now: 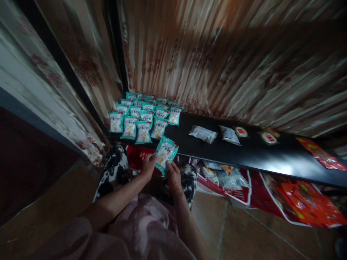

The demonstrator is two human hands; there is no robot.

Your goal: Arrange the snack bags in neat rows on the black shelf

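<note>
Between my two hands is a teal-and-white snack bag (166,152), held tilted in front of the shelf's front edge. My left hand (149,165) is closed on the bag's left side. Gripping its lower right corner is my right hand (174,175), thumb on the front. Just beyond, rows of matching teal snack bags (143,132) stand upright on the left end of a black shelf (184,139). The held bag hides a bit of the shelf edge.
On the shelf to the right lie white packets (203,133), small round packs (268,137) and a red packet (321,153). Below are red bags holding assorted snacks (230,177) and orange packets (309,202). A pleated curtain (217,57) hangs behind; black posts stand at the left.
</note>
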